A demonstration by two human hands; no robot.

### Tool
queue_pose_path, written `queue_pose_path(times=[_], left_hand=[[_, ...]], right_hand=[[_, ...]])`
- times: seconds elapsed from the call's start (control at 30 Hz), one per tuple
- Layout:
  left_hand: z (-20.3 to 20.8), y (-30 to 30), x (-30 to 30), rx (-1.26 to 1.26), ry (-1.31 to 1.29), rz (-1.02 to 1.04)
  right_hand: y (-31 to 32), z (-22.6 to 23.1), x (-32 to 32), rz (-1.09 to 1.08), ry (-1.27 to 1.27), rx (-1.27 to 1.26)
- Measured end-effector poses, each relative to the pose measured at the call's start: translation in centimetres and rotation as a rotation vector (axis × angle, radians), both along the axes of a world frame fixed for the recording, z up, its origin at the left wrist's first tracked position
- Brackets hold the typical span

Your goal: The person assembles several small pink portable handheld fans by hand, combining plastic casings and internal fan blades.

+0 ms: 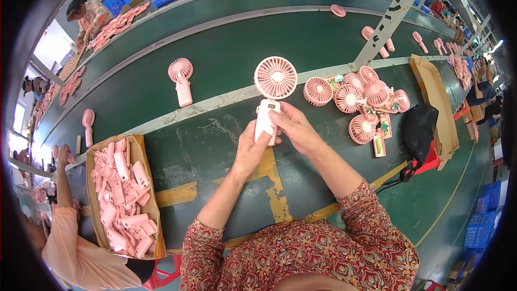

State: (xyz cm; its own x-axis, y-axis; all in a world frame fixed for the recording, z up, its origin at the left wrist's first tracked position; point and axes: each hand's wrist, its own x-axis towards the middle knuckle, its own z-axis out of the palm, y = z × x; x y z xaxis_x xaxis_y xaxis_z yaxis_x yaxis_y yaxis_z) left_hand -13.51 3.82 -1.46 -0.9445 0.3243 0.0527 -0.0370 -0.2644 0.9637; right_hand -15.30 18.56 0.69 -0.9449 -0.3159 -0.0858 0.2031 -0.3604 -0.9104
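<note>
We see both hands around one pale pink handheld fan [276, 87], in the middle of the frame, slightly above center. The fingers of the left hand [249, 150] curl closed around the handle's lower left side, its thumb lying along the front. The right hand [297, 128] pinches from the right: its thumb presses near the small dark window [271, 106] below the neck, its fingers bent close against the handle.

The fan's long axis runs nearly upright in the frame, leaning slightly right at the top. Its round head points to the upper edge, grille toward us, and the handle's end points down.

Behind it, a pale rail [226, 97] curves across the frame, and the head overlaps the green belt [231, 54] beyond. We find sideways room over the dark work surface [188, 167], bounded at lower left by a cardboard box [141, 145] of pink parts and at right by a cluster of fan heads [349, 98].
</note>
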Motion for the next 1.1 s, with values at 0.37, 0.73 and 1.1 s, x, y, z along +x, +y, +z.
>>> queue_pose_path(times=[0.37, 0.73, 1.1], left_hand=[[-0.4, 1.9, -0.3, -0.039, 0.064, -0.063], [-1.8, 2.6, -2.8, 0.025, -0.077, -0.111], [-1.8, 0.4, -20.7, -1.377, 0.489, 0.652]], right_hand=[[0.4, -0.4, 0.8, -0.230, 0.062, -0.056], [2.5, -1.3, -1.3, -0.126, 0.023, 0.085], [11.6, -3.4, -5.8, -0.291, 0.494, 1.711]])
